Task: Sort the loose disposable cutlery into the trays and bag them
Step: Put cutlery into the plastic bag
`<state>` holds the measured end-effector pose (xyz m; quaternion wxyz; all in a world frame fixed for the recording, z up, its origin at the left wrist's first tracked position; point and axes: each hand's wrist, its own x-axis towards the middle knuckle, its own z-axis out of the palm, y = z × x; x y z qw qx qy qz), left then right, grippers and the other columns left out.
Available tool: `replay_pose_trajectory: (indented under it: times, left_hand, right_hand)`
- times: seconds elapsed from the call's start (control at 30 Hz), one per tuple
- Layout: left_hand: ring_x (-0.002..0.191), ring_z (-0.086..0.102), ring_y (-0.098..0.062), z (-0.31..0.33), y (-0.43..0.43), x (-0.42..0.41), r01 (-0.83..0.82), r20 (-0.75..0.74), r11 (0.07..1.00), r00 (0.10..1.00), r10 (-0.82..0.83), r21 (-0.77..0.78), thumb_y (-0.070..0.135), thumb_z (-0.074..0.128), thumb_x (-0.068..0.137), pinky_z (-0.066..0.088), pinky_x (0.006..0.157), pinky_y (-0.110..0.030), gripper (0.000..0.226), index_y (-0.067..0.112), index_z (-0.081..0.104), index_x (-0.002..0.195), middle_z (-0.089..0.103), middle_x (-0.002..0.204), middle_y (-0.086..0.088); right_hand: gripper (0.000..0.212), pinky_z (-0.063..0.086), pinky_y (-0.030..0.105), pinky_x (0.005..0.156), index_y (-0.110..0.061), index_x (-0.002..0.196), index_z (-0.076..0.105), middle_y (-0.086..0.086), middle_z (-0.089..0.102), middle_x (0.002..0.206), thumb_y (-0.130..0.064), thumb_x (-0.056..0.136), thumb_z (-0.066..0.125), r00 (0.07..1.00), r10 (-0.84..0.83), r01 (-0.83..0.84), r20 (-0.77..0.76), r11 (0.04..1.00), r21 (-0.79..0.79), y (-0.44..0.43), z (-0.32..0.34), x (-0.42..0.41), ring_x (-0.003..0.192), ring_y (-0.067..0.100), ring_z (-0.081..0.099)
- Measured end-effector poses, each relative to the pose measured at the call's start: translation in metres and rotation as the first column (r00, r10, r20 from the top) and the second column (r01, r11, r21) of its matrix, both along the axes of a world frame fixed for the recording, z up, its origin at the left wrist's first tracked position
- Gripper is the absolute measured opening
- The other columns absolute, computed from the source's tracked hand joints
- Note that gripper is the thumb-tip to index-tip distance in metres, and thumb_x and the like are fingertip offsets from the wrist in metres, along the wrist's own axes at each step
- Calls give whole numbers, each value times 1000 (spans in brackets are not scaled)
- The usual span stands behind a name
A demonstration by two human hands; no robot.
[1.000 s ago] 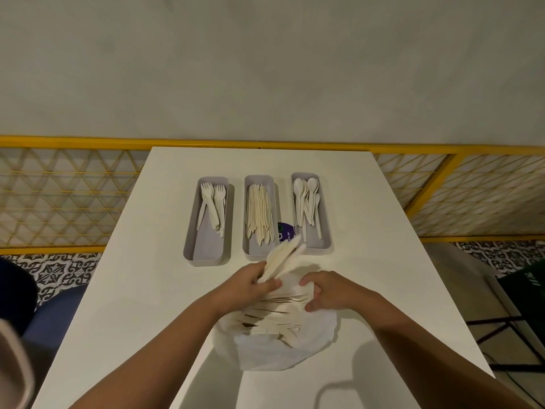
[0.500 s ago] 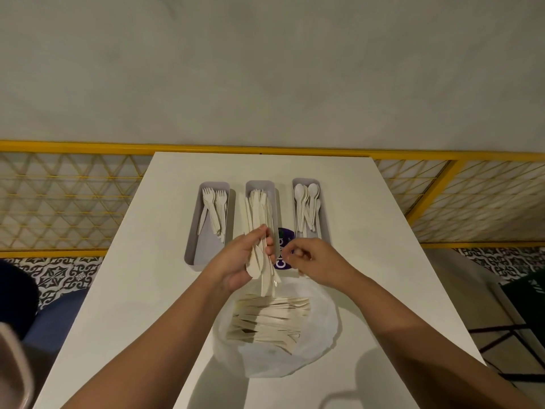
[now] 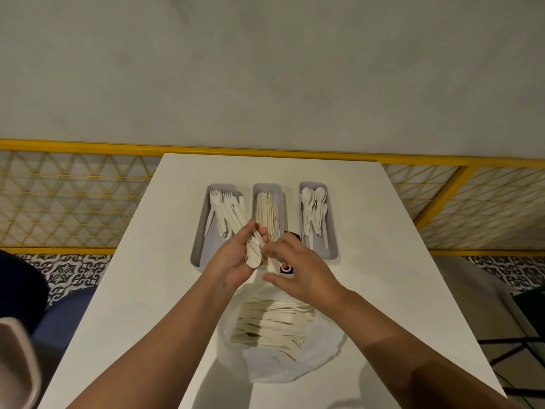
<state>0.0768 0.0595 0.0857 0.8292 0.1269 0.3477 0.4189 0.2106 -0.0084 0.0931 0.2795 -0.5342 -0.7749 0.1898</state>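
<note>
My left hand [image 3: 233, 261] had lifted a bundle [image 3: 253, 252] from the bag [image 3: 295, 364] up to the trays [image 3: 331, 252], gripping it. My right hand [image 3: 303, 270] fingered one piece, its grip unclear. Much in the bag looked left to sort.

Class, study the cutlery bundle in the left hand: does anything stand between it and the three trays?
Nothing visible does. The left hand holds the cutlery bundle right at the open-topped fork tray and knife tray; the right hand is beside it on the near side, not between.
</note>
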Motion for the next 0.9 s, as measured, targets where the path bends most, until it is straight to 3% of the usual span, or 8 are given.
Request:
replay_pose_trajectory:
  times: [0.17, 0.3, 0.47, 0.6, 0.67, 0.77, 0.83, 0.9]
  left_hand:
    - [54, 61, -13, 1, 2, -1, -45, -37, 998, 998, 43, -47, 25, 50, 95, 55, 55, -26, 23, 8, 57, 81, 61, 66, -4]
    - [46, 55, -9, -1, 5, -3, -12, -93, 1000, 996, 14, 19, 23, 45, 98, 51, 53, -25, 27, 10, 54, 75, 58, 55, -1]
    - [45, 51, -10, -4, 6, -8, 82, -120, 990, 990, -68, 117, 21, 44, 98, 48, 50, -25, 26, 12, 52, 74, 53, 56, 1]
    - [49, 51, -16, -4, 5, -13, 200, -239, 965, 958, -157, 167, 22, 48, 97, 48, 48, -25, 24, 11, 54, 76, 53, 57, -2]
    - [51, 50, -15, -5, 4, -14, 243, -243, 956, 949, -199, 164, 23, 49, 96, 49, 51, -27, 26, 11, 55, 75, 51, 59, -2]
    - [51, 48, -12, -5, 1, -14, 343, -292, 920, 914, -281, 188, 22, 51, 95, 49, 54, -27, 23, 11, 54, 75, 51, 59, 0]
    - [51, 47, -11, -4, -2, -14, 436, -360, 878, 865, -348, 198, 20, 50, 96, 46, 55, -26, 21, 12, 53, 77, 50, 60, 1]
    - [51, 46, -11, -5, -3, -15, 526, -425, 830, 805, -414, 188, 18, 50, 95, 45, 55, -27, 19, 12, 52, 77, 48, 60, 1]
  right_hand:
    - [32, 49, 22, 60, -7, 102, 66, 6, 59, 91, -24, 90, 41, 993, -110, 114, -35, 972, 205, 2, -4, -3, 69, 16, 60]
    - [21, 42, 6, 63, -4, 106, 64, -1, 55, 90, -8, 91, 50, 933, -216, 279, -289, 940, 196, 13, 5, -2, 72, -3, 52]
    - [18, 48, 19, 68, -13, 104, 63, -7, 59, 82, -4, 90, 56, 537, -471, 410, -700, 871, -271, 34, 31, 7, 69, 5, 53]
    - [19, 47, 22, 68, -7, 106, 67, 4, 65, 93, -14, 92, 57, 155, -568, 234, -808, 816, -529, 50, 50, 19, 78, 11, 55]
    - [15, 51, 27, 76, -10, 96, 66, 5, 66, 90, -17, 94, 53, 74, -553, 158, -830, 828, -538, 55, 57, 20, 79, 13, 60]
    - [19, 53, 30, 72, -16, 90, 57, 2, 59, 76, -23, 99, 42, 202, -521, 143, -829, 853, -501, 63, 64, 15, 66, 13, 57]
    - [16, 44, 21, 53, -19, 95, 51, -1, 51, 70, -28, 100, 38, 461, -481, 165, -746, 872, -461, 65, 67, 10, 55, 10, 46]
    - [14, 40, 14, 51, -20, 103, 52, -5, 53, 77, -31, 96, 46, 777, -332, 157, -534, 925, -345, 65, 66, 6, 62, 8, 49]
